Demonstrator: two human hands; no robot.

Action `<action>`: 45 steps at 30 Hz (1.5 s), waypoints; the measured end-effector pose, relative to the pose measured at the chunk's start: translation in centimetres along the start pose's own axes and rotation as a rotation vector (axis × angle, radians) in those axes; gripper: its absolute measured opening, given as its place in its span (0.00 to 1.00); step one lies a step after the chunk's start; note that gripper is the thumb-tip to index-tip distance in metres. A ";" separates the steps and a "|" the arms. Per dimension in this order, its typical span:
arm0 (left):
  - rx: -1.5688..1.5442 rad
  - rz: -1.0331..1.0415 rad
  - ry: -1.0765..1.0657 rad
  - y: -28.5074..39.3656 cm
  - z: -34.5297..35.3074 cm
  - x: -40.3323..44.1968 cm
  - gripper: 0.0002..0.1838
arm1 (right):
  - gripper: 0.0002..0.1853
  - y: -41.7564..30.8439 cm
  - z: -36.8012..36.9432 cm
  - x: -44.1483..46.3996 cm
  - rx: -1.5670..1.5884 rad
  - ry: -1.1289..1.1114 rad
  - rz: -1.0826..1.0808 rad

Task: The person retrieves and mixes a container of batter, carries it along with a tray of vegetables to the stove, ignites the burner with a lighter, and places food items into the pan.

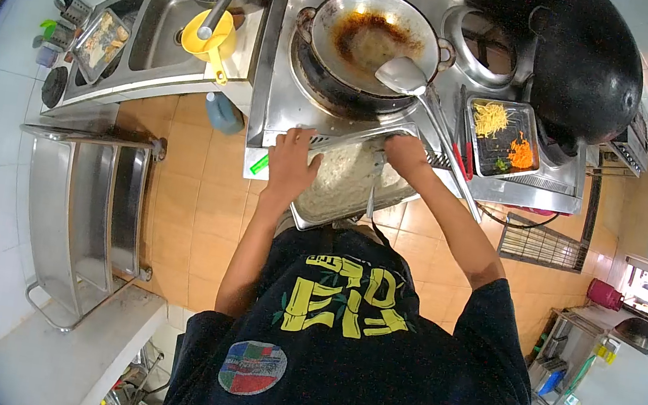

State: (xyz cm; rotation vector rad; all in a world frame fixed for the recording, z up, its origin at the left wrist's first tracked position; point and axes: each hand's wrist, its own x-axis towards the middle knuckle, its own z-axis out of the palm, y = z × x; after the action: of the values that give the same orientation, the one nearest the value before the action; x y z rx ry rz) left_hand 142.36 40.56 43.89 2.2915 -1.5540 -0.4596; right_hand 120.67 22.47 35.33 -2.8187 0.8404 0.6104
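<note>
A rectangular metal tray [306, 223] with a pale, whitish mixture in it lies in front of me, overhanging the stove counter's front edge. My left hand [292, 166] is at its left side, fingers stretched out and apart, thumb towards the tray. Over the tray's right part, my right hand [405, 155] is closed around a thin metal utensil [373, 195] that points down towards me; its kind is unclear. Just beyond the tray stands a wok [378, 39] with brownish oily residue. A long-handled wok spatula [403, 75] rests on its rim, handle slanting past my right hand.
Right of the wok, a small tray [504, 164] holds yellow and orange shreds and some green bits. Red-handled tongs [464, 161] lie beside it. A large black wok [591, 66] leans behind. Leftwards are a yellow dipper [209, 36], a sink [157, 27] and a metal trolley [80, 208].
</note>
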 end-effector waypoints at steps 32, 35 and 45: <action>-0.046 0.040 -0.119 -0.7 3.2 2.0 0.18 | 0.14 4.0 -9.4 -2.9 0.835 0.290 -0.037; -0.080 0.038 -0.114 -0.5 2.7 2.0 0.18 | 0.13 4.7 -11.6 0.6 0.820 0.360 -0.030; -0.013 0.039 -0.153 0.4 2.3 1.6 0.23 | 0.14 6.4 -14.3 15.5 0.406 0.140 0.147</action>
State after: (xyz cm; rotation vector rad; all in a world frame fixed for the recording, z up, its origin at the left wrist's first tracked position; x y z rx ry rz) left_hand 141.56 38.75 41.94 2.2580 -1.6588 -0.6461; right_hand 133.83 5.97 41.71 -2.4652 1.0663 0.2243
